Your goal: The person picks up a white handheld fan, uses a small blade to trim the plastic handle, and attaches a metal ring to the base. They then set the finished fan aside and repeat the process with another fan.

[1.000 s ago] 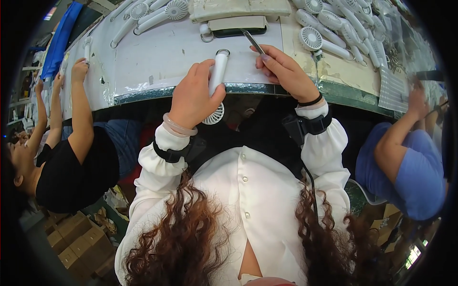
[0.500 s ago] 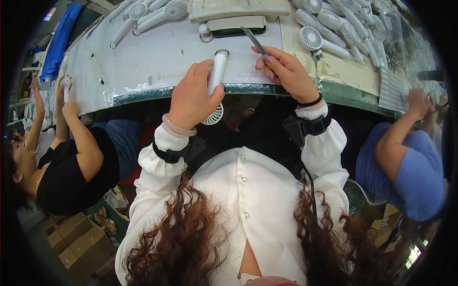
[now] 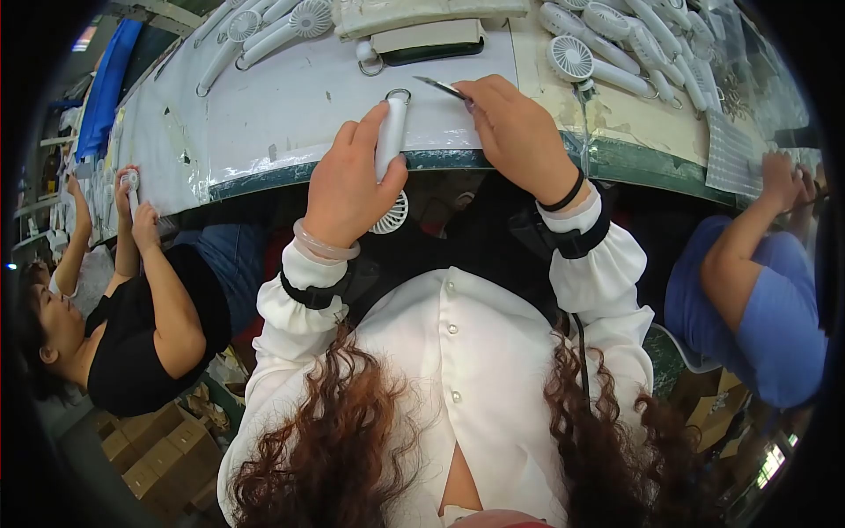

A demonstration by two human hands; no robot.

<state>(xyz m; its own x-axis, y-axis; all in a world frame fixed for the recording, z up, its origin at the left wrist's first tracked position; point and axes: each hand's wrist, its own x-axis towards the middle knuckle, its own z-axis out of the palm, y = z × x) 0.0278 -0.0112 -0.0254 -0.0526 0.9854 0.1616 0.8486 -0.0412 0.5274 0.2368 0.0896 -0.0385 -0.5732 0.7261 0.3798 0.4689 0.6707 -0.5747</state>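
Right hand point(image 3: 524, 132) just swung its gripped metal tool point(image 3: 443, 87) left, so the tip's now near the white fan point(image 3: 393, 136) the left hand point(image 3: 346, 180)'s clutching over the table's near edge point(image 3: 264, 179).

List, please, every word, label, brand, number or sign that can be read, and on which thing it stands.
None can be read.
The white fan in the left hand and the metal blade in the right hand show nothing legible.
Any print on the cardboard boxes is too small or blurred.
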